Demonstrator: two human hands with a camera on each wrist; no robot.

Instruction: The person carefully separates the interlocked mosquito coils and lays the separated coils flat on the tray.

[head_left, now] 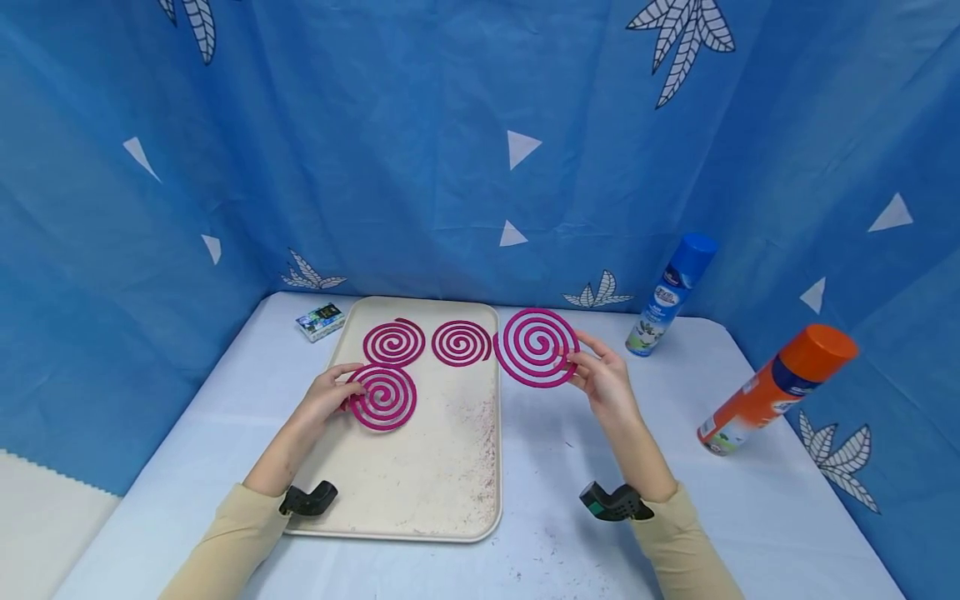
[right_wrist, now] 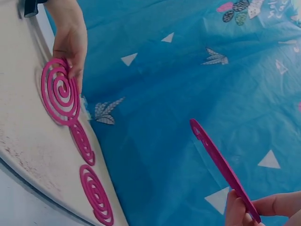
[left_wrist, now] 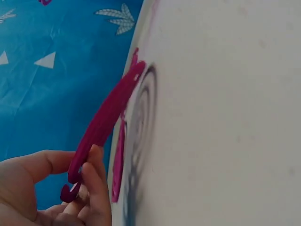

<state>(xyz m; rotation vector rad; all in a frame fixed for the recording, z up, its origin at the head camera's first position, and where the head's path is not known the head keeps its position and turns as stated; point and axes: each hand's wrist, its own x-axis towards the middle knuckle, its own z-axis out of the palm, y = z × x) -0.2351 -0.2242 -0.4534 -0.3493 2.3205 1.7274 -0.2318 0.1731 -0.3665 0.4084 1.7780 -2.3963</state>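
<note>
Left hand (head_left: 327, 395) pinches the left edge of a pink spiral coil (head_left: 383, 397), thumb and fingers closed on its outer ring. The left wrist view shows that coil (left_wrist: 107, 120) tipped up off the surface at the held edge, with the fingertips (left_wrist: 94, 181) curled round the rim. The coil sits over the near-left part of a cream tray (head_left: 420, 492), whose floor carries pink dust and crumbs toward its right side. A small printed box (head_left: 320, 322) lies on the table just beyond the tray's far-left corner.

Two further coils lie flat along the tray's far edge: a far-left coil (head_left: 394, 342) just beyond the held one, and a middle coil (head_left: 461, 343) beside it, the two close but apart.

Right hand (head_left: 603, 381) holds a larger coil (head_left: 536, 347) by its right edge, raised off the table and facing the head camera, just right of the tray's far-right corner. The right wrist view shows the larger coil (right_wrist: 221, 165) edge-on, gripped between thumb and fingers.

Further right, a blue spray can (head_left: 672, 293) stands near the backdrop, and an orange spray can (head_left: 776, 387) stands well apart from it toward the right edge of the white table (head_left: 720, 500).
</note>
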